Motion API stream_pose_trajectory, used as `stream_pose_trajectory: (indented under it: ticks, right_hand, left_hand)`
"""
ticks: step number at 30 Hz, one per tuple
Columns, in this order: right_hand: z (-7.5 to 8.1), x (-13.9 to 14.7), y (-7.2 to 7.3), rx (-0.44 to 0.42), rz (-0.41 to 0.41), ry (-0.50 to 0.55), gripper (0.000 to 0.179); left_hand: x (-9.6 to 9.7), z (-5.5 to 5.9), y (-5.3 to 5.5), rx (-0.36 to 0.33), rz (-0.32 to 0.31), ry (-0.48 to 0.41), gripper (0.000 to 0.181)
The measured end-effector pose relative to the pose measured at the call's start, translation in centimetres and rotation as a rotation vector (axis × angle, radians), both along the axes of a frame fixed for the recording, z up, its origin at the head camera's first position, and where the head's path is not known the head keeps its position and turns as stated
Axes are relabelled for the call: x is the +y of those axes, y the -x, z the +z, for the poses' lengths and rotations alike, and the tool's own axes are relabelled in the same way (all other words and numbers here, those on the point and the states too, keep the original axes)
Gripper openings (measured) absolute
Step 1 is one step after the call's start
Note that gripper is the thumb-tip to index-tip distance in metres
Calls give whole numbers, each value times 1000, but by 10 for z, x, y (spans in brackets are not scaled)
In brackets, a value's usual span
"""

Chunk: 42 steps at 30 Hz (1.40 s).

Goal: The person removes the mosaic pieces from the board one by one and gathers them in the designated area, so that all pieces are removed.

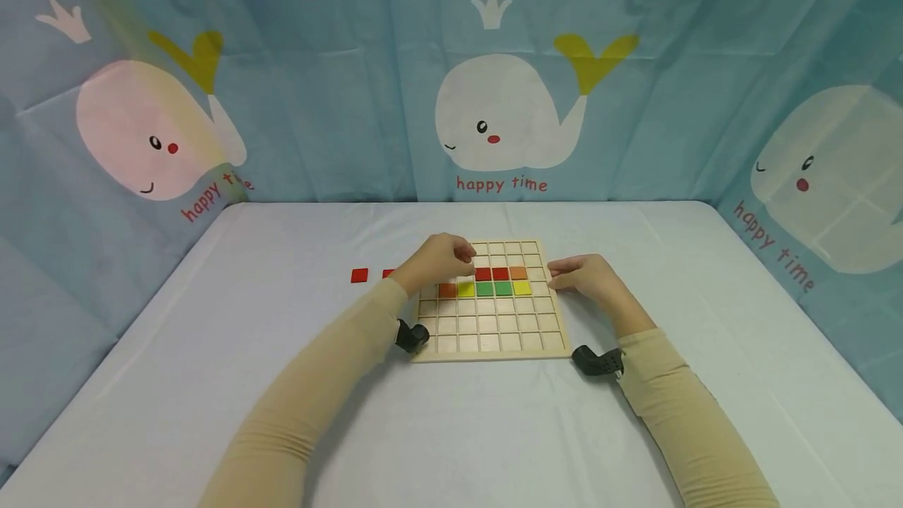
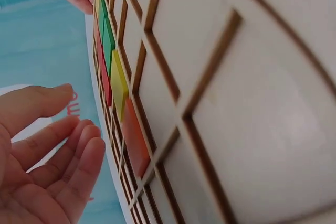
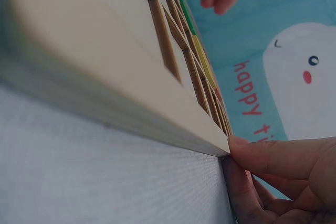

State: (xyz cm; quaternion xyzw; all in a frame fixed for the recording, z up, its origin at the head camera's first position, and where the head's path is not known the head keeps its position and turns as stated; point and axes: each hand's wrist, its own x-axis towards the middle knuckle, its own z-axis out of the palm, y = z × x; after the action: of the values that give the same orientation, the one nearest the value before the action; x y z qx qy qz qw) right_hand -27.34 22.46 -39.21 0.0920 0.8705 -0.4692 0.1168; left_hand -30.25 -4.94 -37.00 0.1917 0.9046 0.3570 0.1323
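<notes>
A pale wooden grid board [image 1: 488, 324] lies flat on the table. Two rows of coloured square tiles sit in its cells: red tiles [image 1: 500, 273] and an orange tile [image 1: 518, 273] behind, with orange, yellow and green tiles [image 1: 503, 288] in front. Above the board's left part hovers my left hand [image 1: 436, 261], its fingers loosely bent. Nothing shows between thumb and fingers in the left wrist view, where an orange tile [image 2: 135, 137] is close by. At the board's right edge, my right hand [image 1: 585, 277] pinches the rim between thumb and finger, seen closely in the right wrist view.
Left of the board lies a loose red tile [image 1: 360, 275]; another red tile [image 1: 387, 273] is partly hidden by the left hand. A white cloth [image 1: 494, 429] covers the table. Behind hangs a blue whale-print curtain [image 1: 339, 124].
</notes>
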Motion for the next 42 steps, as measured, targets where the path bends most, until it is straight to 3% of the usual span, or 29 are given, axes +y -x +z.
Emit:
stream_pose_trajectory:
  ticks: [5,10,42]
  right_hand:
    - [0,0,0,1,0,-6,48]
    - [-1,1,1,2,-4,-6,48]
    - [-2,0,1,0,-4,-16,47]
  left_hand:
    - [5,-2,0,-39,28,6,32]
    - [9,-7,3,-22,24,35,29]
    - [18,-9,-1,4,53,97,15]
